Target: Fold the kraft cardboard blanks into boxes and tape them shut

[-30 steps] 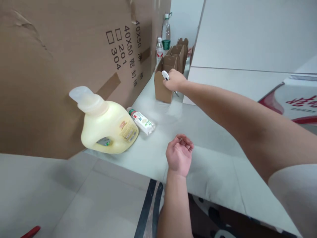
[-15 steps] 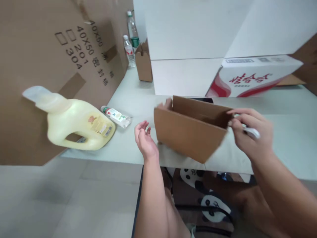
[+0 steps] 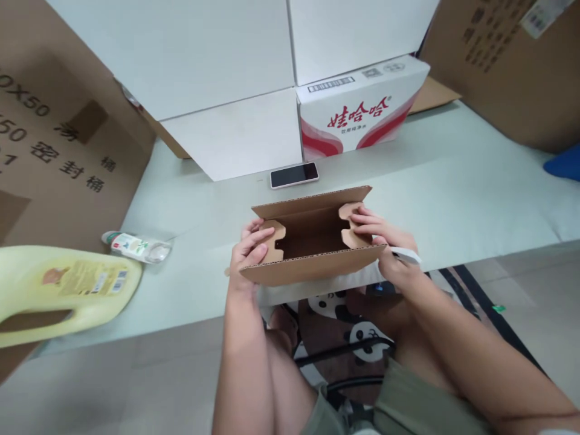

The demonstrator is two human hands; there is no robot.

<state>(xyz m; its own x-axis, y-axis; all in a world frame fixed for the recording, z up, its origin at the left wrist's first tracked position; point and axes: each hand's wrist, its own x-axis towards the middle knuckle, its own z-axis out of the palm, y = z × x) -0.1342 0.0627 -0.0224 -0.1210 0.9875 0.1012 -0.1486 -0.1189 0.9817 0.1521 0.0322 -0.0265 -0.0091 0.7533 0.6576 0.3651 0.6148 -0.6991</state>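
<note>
On the left side of the frame a pale yellow jug (image 3: pixel 77 281) runs off the edge, a small labelled package (image 3: pixel 136 248) lies just beside it on the pale green cloth (image 3: pixel 475 181), and a large printed brown carton (image 3: pixel 67 139) fills the upper left. White boxes (image 3: pixel 244 133) take up the upper middle, with a red-and-white carton (image 3: pixel 357 115) next to them and a phone (image 3: pixel 294 175) lying in front, its dark screen facing up. Another brown carton (image 3: pixel 512 66) occupies the upper right, above a blue object (image 3: pixel 564 163) cut off by the right edge, while panda-print fabric (image 3: pixel 326 332) shows at lower centre.

2 hands (image 3: pixel 243 261) (image 3: pixel 392 234), 1 open ctn (image 3: pixel 317 266), 1 ph. (image 3: pixel 294 175)
</note>
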